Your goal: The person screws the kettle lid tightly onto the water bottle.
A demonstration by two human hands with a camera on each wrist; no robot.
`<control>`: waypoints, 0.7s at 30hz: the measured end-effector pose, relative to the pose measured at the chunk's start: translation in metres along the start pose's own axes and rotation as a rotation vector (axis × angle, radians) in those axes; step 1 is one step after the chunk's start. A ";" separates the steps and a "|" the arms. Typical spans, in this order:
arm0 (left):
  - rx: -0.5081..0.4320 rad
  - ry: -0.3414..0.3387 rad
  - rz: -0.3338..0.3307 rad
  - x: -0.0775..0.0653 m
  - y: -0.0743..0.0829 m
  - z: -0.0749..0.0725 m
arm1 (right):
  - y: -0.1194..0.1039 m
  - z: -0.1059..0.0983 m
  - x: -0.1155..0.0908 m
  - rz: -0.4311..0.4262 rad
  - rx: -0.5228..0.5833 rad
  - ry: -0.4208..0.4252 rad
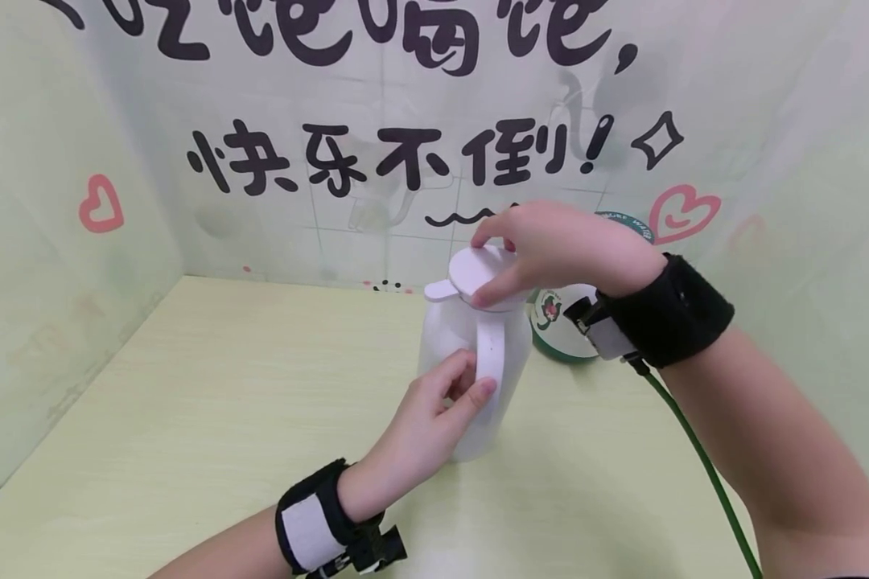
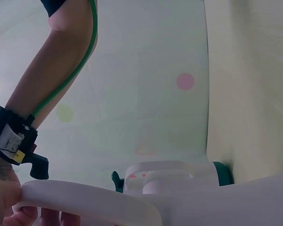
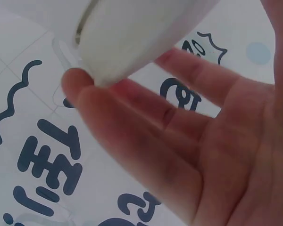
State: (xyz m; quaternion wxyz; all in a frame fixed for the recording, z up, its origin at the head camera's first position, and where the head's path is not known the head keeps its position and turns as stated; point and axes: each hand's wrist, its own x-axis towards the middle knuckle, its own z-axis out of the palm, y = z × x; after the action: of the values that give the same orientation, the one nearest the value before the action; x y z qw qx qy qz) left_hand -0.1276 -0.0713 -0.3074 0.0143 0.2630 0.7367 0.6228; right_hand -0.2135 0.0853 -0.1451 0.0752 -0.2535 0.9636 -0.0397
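Observation:
A tall white jug (image 1: 442,346) stands at the middle of the table, its handle (image 1: 490,342) facing me. My left hand (image 1: 423,422) grips that handle, with the thumb on its right side. From above, my right hand (image 1: 558,245) grips the round white lid (image 1: 474,269), its thumb at the near edge and fingers at the far side. The lid's spout-like tab points left. In the right wrist view, fingers (image 3: 132,132) bend around the lid's rim (image 3: 127,47). Whether the lid is loose on the jug I cannot tell.
Behind the jug to the right stands a white-and-green container (image 1: 568,322), partly hidden by my right arm; the left wrist view shows its handle and green base (image 2: 223,174). A green cable (image 1: 710,466) runs along my right arm. Cloth printed with lettering (image 1: 409,157) hangs behind the table (image 1: 261,386).

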 end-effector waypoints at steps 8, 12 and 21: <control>0.004 -0.005 0.003 0.000 0.001 0.000 | -0.014 0.006 -0.003 0.103 -0.096 0.092; -0.003 -0.004 -0.003 0.000 0.002 0.000 | -0.017 0.009 -0.003 0.150 -0.091 0.116; 0.001 0.001 -0.006 0.000 0.002 0.000 | -0.020 0.020 -0.003 0.167 -0.144 0.185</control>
State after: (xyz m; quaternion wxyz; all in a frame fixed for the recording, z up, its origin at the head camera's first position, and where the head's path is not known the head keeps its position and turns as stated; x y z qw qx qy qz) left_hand -0.1270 -0.0707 -0.3058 0.0159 0.2603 0.7378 0.6226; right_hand -0.1985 0.0686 -0.1625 -0.0293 -0.1725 0.9845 0.0129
